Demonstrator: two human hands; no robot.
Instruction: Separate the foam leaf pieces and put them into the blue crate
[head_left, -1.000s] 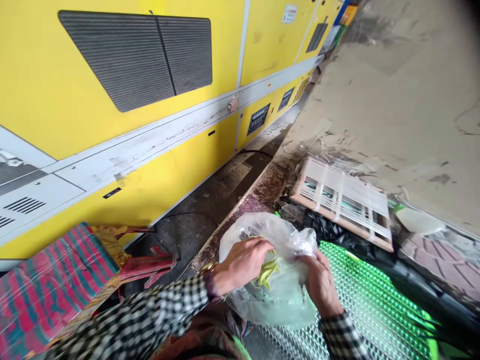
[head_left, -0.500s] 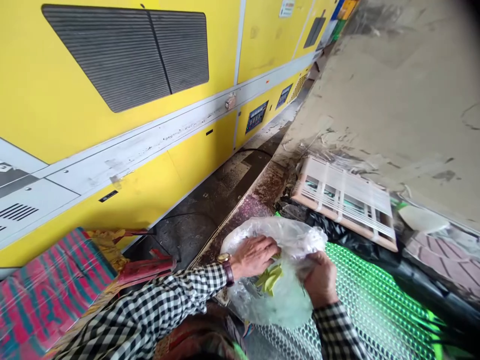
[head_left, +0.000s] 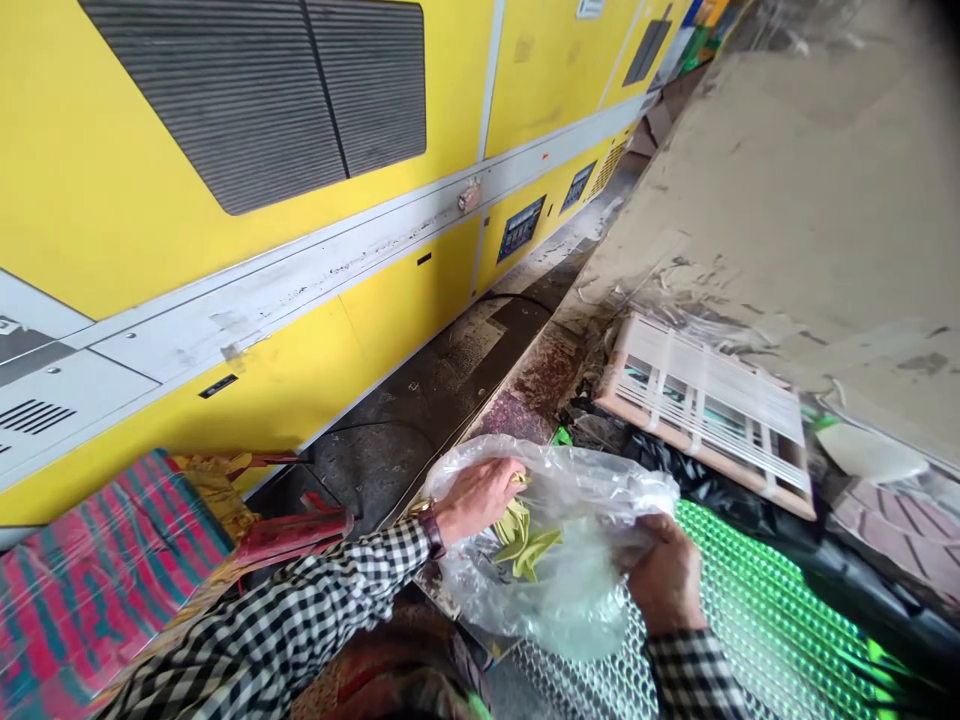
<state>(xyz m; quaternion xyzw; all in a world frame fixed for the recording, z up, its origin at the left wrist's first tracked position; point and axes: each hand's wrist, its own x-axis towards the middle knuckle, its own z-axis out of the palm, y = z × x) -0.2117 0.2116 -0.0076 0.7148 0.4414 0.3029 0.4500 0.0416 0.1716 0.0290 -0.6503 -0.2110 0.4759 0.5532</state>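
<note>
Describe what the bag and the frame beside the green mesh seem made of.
Bag: likely thin plastic film, glossy; it is see-through and crinkled.
Frame: possibly wood or plastic, smooth; its pinkish-tan rim looks plain, leaving it open.

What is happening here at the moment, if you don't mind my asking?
A person in a checked shirt holds a clear plastic bag with the right hand gripping its bunched edge. The left hand is at the other side, its fingertips at some yellow-green pieces. A large yellow machine stands across the narrow floor.
</note>
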